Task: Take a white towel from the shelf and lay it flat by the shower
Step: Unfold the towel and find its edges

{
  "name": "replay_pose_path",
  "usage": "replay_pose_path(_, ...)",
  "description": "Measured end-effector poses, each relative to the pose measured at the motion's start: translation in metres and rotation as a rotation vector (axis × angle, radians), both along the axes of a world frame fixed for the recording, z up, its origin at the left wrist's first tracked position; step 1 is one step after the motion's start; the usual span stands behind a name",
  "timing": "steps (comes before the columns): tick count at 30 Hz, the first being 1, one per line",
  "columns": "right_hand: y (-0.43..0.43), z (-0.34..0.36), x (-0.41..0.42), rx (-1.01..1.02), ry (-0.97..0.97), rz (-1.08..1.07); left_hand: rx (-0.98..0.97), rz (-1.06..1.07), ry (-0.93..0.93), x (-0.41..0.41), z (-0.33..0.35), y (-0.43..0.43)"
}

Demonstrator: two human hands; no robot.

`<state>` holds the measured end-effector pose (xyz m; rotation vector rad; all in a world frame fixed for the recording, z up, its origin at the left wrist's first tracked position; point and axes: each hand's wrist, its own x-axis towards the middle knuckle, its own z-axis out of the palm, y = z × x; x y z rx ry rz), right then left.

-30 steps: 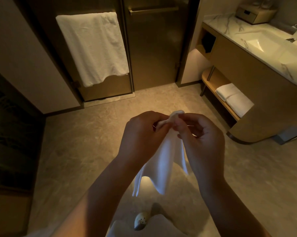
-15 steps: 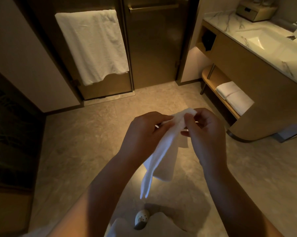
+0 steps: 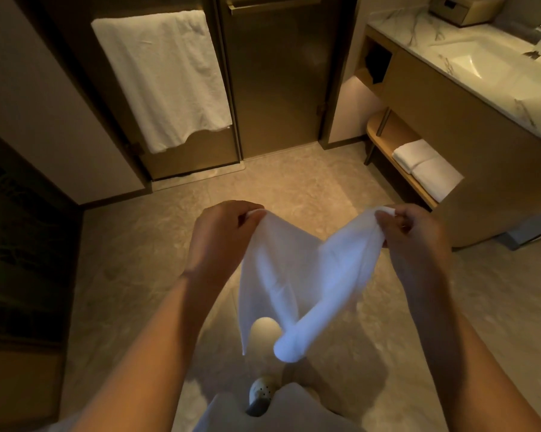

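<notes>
The left hand (image 3: 222,232) and right hand (image 3: 409,232) each pinch a corner of the white towel (image 3: 294,282), spreading it; next, lowering it flat before the far shower door (image 3: 278,76).

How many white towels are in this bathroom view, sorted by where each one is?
Held between the left hand and right hand: 1, the held towel
Hanging on the door: 1, the hanging towel
Folded on the shelf: 2, the folded towels
Total: 4
</notes>
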<state>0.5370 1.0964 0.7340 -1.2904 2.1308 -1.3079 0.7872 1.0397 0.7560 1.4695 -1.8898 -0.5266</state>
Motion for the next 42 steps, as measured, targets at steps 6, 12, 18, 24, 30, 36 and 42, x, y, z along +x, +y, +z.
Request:
replay_pose_path(6,0.005,-0.016,-0.036,0.051,0.183,-0.019,0.11,0.118,-0.039,0.021,-0.006,-0.013)
replay_pose_path(12,0.007,-0.033,-0.065,0.123,0.281,-0.016,0.125,0.186,-0.058,0.021,-0.005,-0.017)
replay_pose_path(18,0.009,-0.047,-0.092,0.128,0.305,-0.062,0.132,0.218,-0.064,0.011,-0.009,-0.02)
replay_pose_path(24,0.006,-0.06,-0.114,0.071,0.416,-0.141,0.137,0.249,-0.066,-0.009,-0.018,-0.025)
replay_pose_path(30,-0.003,-0.081,-0.139,0.157,0.401,-0.173,0.158,0.266,-0.115,-0.032,-0.037,-0.035)
replay_pose_path(36,-0.022,-0.087,-0.154,0.178,0.341,-0.079,0.212,0.23,-0.12,-0.051,-0.057,-0.062)
replay_pose_path(42,-0.069,-0.095,-0.16,0.177,0.341,-0.027,0.285,0.254,-0.083,-0.072,-0.079,-0.113)
